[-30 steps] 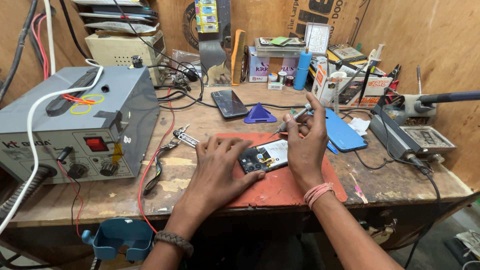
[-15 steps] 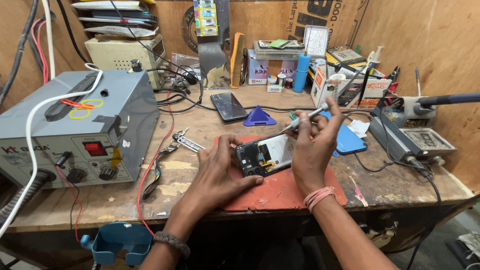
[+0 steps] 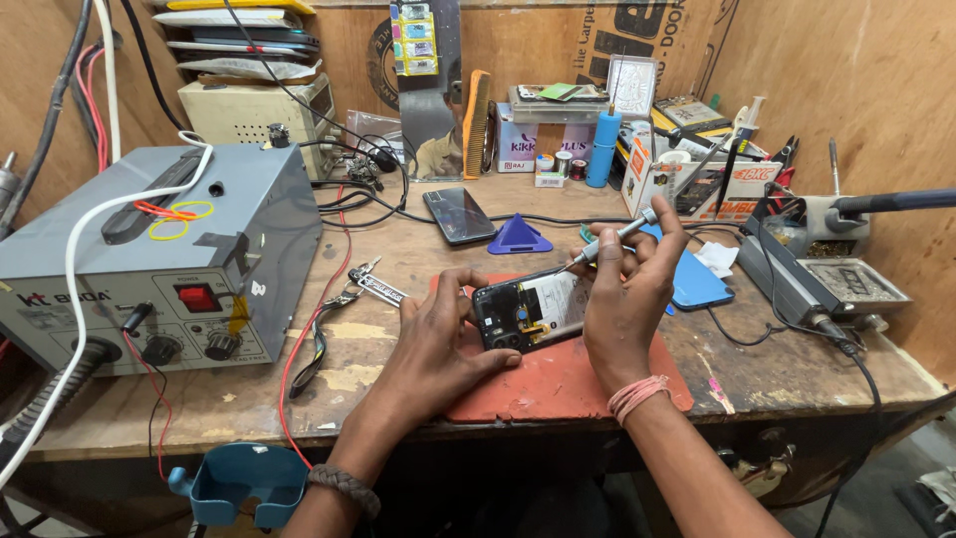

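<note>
An opened phone (image 3: 529,308) with its back cover off is tilted up over the red work mat (image 3: 558,384). My left hand (image 3: 438,344) grips its left end, thumb along the lower edge. My right hand (image 3: 627,289) holds the phone's right end and also pinches a small silver screwdriver (image 3: 609,240) between its fingers, tip pointing down-left toward the phone's top edge.
A grey power supply unit (image 3: 159,259) with cables fills the left. A dark phone (image 3: 459,214), blue triangular pick (image 3: 519,236), tweezers (image 3: 370,286) and blue phone cover (image 3: 697,284) lie on the wooden bench. Soldering station (image 3: 846,269) stands right; boxes and bottles line the back.
The phone was lying flat on the mat under both hands; both hands have lifted and tilted it up. The screwdriver stays in my right hand.
</note>
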